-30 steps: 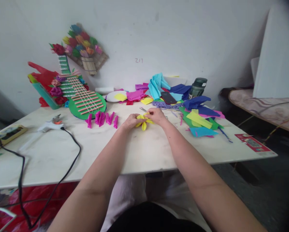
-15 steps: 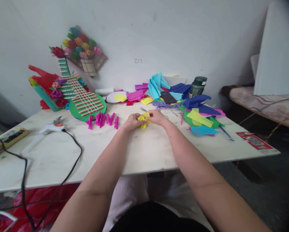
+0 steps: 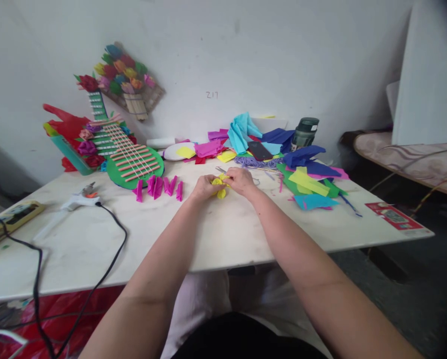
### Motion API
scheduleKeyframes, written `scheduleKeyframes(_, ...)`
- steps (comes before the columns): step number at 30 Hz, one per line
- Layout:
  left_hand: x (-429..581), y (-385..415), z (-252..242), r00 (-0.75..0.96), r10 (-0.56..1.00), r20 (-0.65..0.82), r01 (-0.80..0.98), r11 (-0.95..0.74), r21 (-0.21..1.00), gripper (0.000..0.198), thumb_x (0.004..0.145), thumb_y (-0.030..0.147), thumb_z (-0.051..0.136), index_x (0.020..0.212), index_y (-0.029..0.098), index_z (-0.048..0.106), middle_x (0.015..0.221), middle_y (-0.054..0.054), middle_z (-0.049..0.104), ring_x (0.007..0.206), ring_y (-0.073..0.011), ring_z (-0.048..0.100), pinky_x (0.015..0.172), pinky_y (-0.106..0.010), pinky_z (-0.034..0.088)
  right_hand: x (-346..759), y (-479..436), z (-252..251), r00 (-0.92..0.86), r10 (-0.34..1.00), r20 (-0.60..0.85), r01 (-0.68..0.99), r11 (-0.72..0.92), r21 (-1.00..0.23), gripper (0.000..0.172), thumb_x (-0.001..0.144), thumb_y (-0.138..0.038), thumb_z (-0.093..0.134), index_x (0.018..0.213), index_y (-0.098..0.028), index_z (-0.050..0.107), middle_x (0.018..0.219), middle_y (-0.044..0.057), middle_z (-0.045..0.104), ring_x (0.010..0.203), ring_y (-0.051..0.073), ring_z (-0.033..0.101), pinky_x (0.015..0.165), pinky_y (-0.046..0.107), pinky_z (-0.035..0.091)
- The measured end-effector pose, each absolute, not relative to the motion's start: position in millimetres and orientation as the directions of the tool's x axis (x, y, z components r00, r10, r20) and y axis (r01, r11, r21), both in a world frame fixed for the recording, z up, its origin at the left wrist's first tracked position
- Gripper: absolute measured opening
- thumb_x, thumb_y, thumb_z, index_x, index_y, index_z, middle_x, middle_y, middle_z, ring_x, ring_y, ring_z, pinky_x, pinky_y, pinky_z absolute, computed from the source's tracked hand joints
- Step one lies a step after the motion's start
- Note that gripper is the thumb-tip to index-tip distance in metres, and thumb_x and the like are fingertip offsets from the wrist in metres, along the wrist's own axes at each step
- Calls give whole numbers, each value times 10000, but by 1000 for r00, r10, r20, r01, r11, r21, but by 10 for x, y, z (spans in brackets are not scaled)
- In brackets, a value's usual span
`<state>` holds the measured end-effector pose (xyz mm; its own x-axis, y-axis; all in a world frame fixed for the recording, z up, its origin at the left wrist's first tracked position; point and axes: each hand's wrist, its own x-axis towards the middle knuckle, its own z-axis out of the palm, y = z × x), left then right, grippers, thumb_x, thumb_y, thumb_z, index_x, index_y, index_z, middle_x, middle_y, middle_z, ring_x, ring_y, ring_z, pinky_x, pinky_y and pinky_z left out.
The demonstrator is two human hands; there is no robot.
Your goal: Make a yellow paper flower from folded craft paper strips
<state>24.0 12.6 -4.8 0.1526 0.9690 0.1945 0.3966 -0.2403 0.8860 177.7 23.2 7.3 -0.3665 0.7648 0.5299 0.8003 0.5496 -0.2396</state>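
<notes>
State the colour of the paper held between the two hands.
Yellow; the paper between the left hand and right hand shows in the head view.

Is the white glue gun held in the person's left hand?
No, the white glue gun rests on the table, while the left fingers and right fingers hold the yellow paper.

Left fingers (image 3: 210, 180) and right fingers (image 3: 234, 174) pinch yellow paper (image 3: 221, 192) (bunched between them).

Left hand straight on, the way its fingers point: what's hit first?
Left hand would meet the yellow paper at its own fingertips first, then probably the right hand pinching the same piece. Exact depth is unclear from this single view.
</notes>
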Motion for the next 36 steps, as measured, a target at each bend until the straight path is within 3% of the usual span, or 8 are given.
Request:
scheduleKeyframes(12, 187, 166, -84, 162, 975, 152, 278, -193, 941, 337, 488, 338, 682, 720, 109, 595, 514, 29, 511, 464, -71, 430, 455, -192, 323, 1729, 205, 68, -492, 679, 544, 769, 633, -94, 149, 768, -204, 483, 743, -160, 624, 842, 57, 612, 862, 157, 501, 641, 246, 313)
scheduleKeyframes(17, 183, 174, -107, 153, 964, 215, 285, -252, 925, 317, 501, 331, 670, 717, 110, 600, 534, 25, 522, 482, -76, 445, 468, -191, 339, 1714, 219, 45, -407, 748, 523, 805, 565, -181, 146, 768, -250, 494, 763, -179, 622, 862, 38, 618, 824, 149, 517, 608, 240, 310)
scheduleKeyframes(22, 194, 167, -110, 136, 958, 252, 428, -286, 857, 308, 546, 338, 630, 762, 117, 625, 551, 9, 548, 503, -98, 469, 485, -202, 363, 1724, 236, 29, -276, 846, 456, 854, 433, -288, 176, 726, -337, 536, 790, -194, 618, 821, 19, 625, 716, 138, 518, 535, 232, 278)
scheduleKeyframes(31, 225, 143, -73, 87, 918, 388, 582, -363, 728, 350, 576, 337, 615, 850, 124, 661, 669, -43, 620, 595, -141, 518, 587, -236, 394, 1687, 294, -34, -198, 889, 412, 840, 371, -397, 205, 739, -377, 526, 763, -204, 633, 793, 16, 618, 702, 136, 518, 521, 232, 277)
scheduleKeyframes(36, 209, 183, -81, 38, 927, 373, 526, -336, 781, 318, 571, 282, 607, 838, 118, 661, 697, -42, 635, 622, -144, 533, 587, -226, 400, 1628, 289, -55, -326, 754, 571, 818, 528, -229, 178, 793, -285, 483, 788, -184, 631, 867, 51, 600, 881, 162, 494, 647, 245, 334)
